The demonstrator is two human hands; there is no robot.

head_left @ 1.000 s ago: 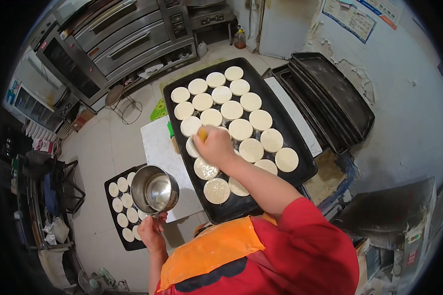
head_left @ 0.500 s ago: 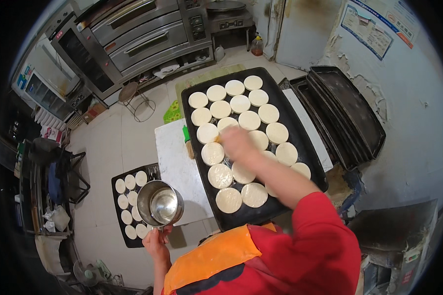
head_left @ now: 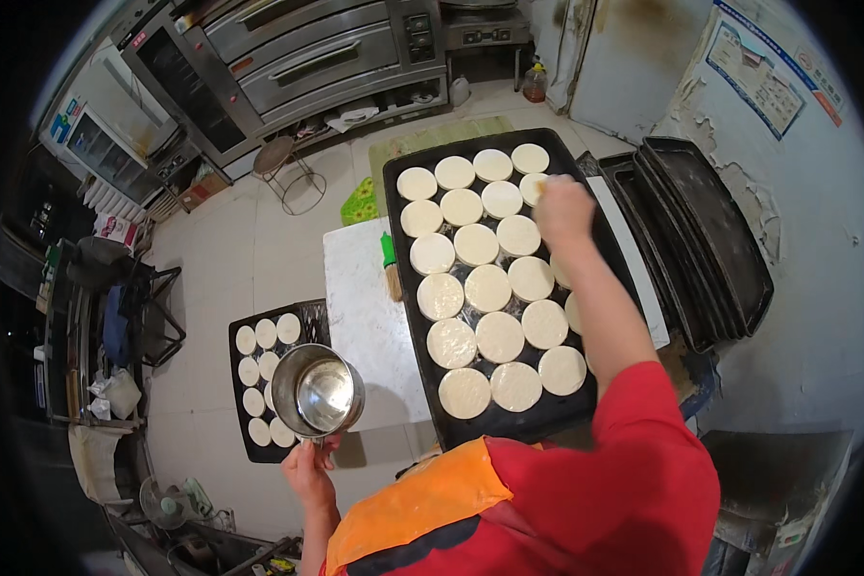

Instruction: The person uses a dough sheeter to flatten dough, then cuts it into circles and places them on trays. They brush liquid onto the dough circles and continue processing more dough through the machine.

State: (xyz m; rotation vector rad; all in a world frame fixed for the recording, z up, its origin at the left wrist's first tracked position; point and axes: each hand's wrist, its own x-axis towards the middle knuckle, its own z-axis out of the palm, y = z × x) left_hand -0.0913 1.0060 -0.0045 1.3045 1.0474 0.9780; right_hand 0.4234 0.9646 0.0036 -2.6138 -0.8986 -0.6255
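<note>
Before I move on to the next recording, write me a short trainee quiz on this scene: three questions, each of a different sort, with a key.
1. Open question: What does the left hand hold?
2. True or false: The green-handled brush is in the right hand.
3. Fill in the blank: In the picture, the stacked dark trays stand to the ___ of the large black tray of dough rounds.

Key:
1. A metal pot.
2. False: it lies on the white table.
3. Right.
</note>
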